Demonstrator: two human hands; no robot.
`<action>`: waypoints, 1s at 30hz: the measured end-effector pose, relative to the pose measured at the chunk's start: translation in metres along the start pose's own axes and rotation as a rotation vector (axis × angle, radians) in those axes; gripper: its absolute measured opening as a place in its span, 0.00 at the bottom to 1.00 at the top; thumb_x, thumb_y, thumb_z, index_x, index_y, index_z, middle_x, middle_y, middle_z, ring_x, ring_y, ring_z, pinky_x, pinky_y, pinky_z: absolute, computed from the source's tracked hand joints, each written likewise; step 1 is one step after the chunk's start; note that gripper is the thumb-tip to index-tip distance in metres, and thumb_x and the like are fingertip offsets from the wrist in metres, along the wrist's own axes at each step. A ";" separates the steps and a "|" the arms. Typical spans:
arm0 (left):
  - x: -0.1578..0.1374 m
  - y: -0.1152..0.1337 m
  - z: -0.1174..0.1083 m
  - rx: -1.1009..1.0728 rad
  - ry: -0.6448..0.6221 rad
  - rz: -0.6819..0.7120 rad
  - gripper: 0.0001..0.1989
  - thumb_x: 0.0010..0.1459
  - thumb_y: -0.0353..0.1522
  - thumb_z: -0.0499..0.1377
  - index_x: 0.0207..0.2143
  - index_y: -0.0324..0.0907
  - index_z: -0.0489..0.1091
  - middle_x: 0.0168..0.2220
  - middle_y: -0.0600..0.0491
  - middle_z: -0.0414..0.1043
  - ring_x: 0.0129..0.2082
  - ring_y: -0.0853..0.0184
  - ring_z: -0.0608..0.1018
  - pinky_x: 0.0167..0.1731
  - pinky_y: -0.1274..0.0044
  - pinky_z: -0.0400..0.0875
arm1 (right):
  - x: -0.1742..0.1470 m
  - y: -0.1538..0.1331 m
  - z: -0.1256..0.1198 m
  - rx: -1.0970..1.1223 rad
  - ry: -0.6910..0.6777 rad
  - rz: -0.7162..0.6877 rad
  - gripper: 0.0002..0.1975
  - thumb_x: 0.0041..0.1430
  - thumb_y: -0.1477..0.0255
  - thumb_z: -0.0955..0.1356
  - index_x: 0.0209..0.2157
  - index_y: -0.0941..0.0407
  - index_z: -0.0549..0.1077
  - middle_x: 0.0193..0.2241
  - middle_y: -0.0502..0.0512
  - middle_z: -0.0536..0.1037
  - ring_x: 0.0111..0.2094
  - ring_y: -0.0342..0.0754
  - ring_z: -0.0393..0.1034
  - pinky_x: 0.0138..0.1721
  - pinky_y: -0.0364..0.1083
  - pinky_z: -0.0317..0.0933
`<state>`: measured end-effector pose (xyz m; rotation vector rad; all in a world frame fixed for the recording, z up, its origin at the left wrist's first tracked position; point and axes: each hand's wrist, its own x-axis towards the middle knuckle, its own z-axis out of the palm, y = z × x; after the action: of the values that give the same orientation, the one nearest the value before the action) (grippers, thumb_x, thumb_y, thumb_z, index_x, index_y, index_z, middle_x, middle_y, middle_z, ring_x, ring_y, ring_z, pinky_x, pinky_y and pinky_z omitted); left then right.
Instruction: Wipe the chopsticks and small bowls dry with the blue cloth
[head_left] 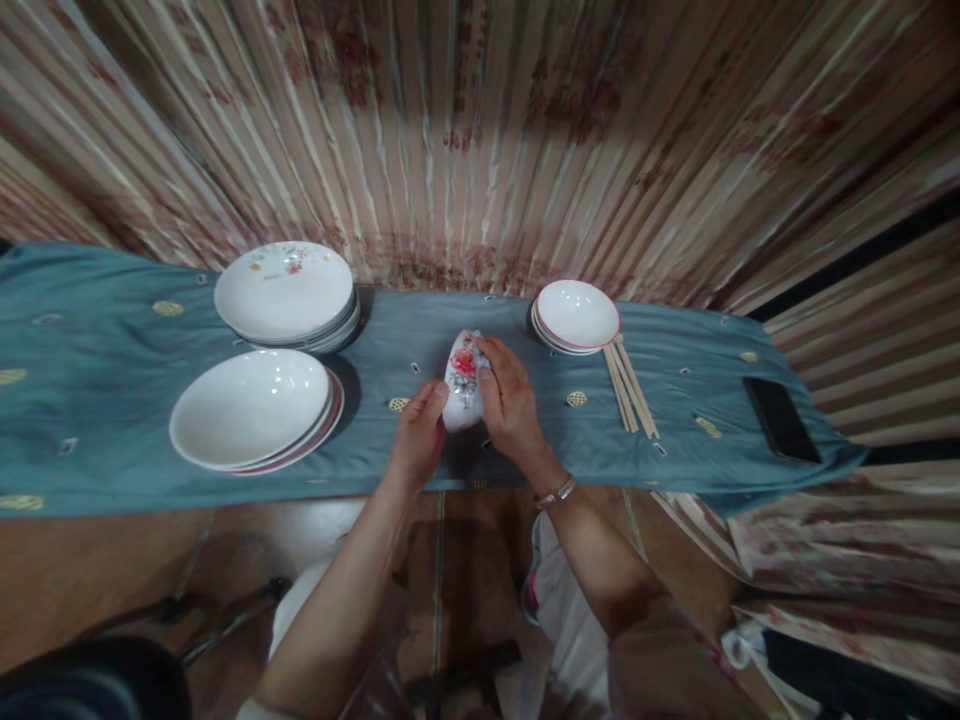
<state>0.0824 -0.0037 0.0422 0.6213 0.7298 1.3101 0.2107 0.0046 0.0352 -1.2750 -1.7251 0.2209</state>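
Note:
Between my two hands, over the middle of the table, is a white bowl (463, 395) turned on its side, its outside printed with a red flower and grey leaves. My left hand (421, 430) grips its lower left edge between thumb and fingers. My right hand (511, 395) is closed against the bowl's right side. Under its fingers shows a bit of pale blue-grey cloth (481, 352), pressed to the bowl. The bowl's inside is hidden from me.
A stack of large plates (281, 295) and a stack of shallow bowls (251, 410) stand left on the blue tablecloth (390, 460). To the right are stacked small bowls (577, 312), several wooden chopsticks (630, 388) and a black phone (781, 418). A pleated curtain (465, 150) hangs behind.

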 end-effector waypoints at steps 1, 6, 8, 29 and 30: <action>0.000 0.000 0.001 0.000 -0.001 -0.002 0.18 0.44 0.44 0.73 0.28 0.41 0.73 0.35 0.48 0.80 0.48 0.56 0.79 0.49 0.68 0.73 | 0.001 0.001 0.000 0.021 0.005 0.009 0.23 0.72 0.65 0.55 0.60 0.56 0.68 0.60 0.63 0.72 0.64 0.51 0.63 0.66 0.55 0.55; -0.001 -0.001 0.000 -0.019 -0.004 0.005 0.15 0.46 0.42 0.72 0.27 0.42 0.73 0.36 0.48 0.81 0.47 0.56 0.79 0.48 0.69 0.74 | 0.008 0.005 -0.004 0.119 -0.006 0.102 0.22 0.72 0.63 0.56 0.57 0.58 0.71 0.58 0.63 0.74 0.61 0.50 0.67 0.64 0.53 0.59; 0.000 -0.001 -0.001 -0.013 -0.006 0.000 0.14 0.48 0.41 0.71 0.27 0.41 0.74 0.35 0.48 0.80 0.47 0.57 0.80 0.47 0.70 0.74 | 0.009 0.007 -0.005 0.169 -0.007 0.163 0.22 0.71 0.63 0.56 0.55 0.57 0.72 0.56 0.62 0.76 0.58 0.50 0.70 0.62 0.52 0.61; 0.002 -0.002 -0.006 -0.028 0.048 -0.021 0.16 0.46 0.41 0.72 0.28 0.40 0.74 0.35 0.49 0.81 0.47 0.56 0.81 0.47 0.70 0.75 | 0.014 0.048 0.009 0.572 0.098 0.707 0.19 0.59 0.56 0.64 0.31 0.56 0.78 0.32 0.52 0.82 0.41 0.49 0.72 0.48 0.48 0.65; 0.003 -0.002 -0.006 -0.036 0.056 -0.022 0.15 0.46 0.41 0.72 0.28 0.40 0.74 0.35 0.49 0.81 0.48 0.56 0.81 0.47 0.70 0.75 | 0.013 0.049 0.010 0.561 0.098 0.709 0.19 0.59 0.56 0.64 0.31 0.56 0.77 0.31 0.52 0.81 0.40 0.49 0.72 0.47 0.48 0.65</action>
<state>0.0792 -0.0012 0.0368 0.5479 0.7553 1.3224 0.2347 0.0407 0.0072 -1.3751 -0.9584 0.9618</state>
